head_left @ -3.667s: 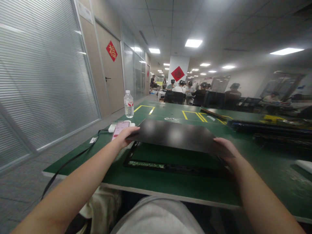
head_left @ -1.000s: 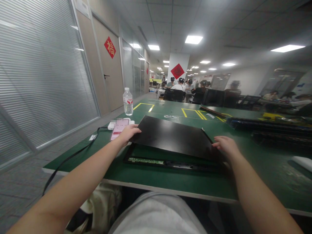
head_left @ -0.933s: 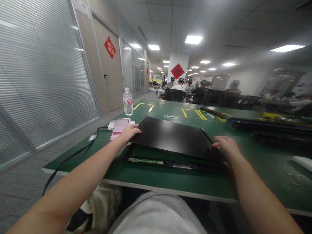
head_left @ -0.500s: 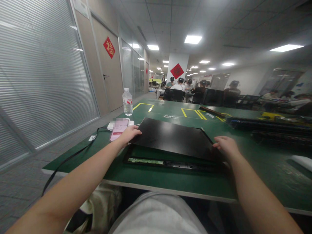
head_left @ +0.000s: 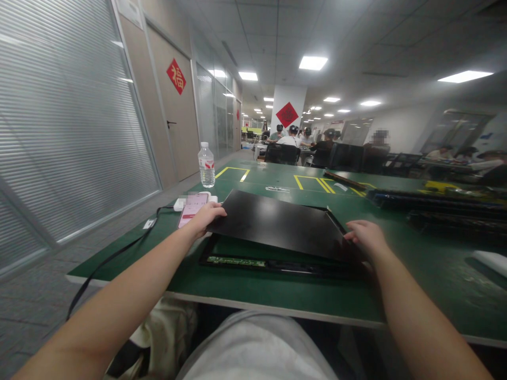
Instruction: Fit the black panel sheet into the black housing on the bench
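A thin black panel [head_left: 273,219] lies tilted over a black frame [head_left: 332,270], its left side raised. My left hand [head_left: 208,217] is closed on the panel's left edge. At the right side, my right hand [head_left: 366,236] has its fingers pressed together at the edge of the panel and frame; exactly which part they pinch is hard to tell. A green circuit strip [head_left: 236,261] shows in the near side of the frame, below the panel. The rest of the frame's inside is mostly hidden by the panel.
On the green table [head_left: 277,301] are a phone [head_left: 192,208] and white adapter beside my left hand, with a water bottle [head_left: 206,166] behind. Dark strips [head_left: 431,203] lie at the right, near a white object [head_left: 491,264]. Several people sit in the background.
The panel has shifted slightly left and its right edge now sits a little apart from the frame's right side, where more of the frame shows. Both hands stay in nearly the same places.
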Tool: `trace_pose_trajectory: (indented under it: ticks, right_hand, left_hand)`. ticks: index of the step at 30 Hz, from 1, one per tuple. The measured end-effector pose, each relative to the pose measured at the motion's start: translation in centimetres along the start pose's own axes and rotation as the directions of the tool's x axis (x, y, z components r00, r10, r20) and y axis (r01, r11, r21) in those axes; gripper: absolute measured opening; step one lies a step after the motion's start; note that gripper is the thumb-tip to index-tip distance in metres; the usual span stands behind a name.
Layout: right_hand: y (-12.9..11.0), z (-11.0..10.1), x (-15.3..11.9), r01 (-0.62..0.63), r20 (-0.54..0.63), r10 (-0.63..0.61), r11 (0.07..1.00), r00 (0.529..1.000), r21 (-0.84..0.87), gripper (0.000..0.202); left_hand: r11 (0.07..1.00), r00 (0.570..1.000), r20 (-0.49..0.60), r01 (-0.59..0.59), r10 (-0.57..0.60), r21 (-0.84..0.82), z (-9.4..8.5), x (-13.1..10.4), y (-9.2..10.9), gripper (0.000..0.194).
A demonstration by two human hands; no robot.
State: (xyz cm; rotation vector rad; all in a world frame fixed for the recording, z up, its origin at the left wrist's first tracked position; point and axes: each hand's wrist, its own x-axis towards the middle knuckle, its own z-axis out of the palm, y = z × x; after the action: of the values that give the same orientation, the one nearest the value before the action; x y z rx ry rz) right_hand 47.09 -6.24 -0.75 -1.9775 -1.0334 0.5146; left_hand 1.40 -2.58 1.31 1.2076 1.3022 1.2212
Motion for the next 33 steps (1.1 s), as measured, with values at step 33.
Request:
trace_pose_trajectory:
  ticks: [33]
  right_hand:
    - [0.5,-0.4,0.4,0.119,-0.009,-0.127,0.948,0.992,-0.295,0.027]
  left_hand:
    - [0.998,0.983,0.178,0.057,-0.054,-0.012,0.2,0.3,-1.0,0.033]
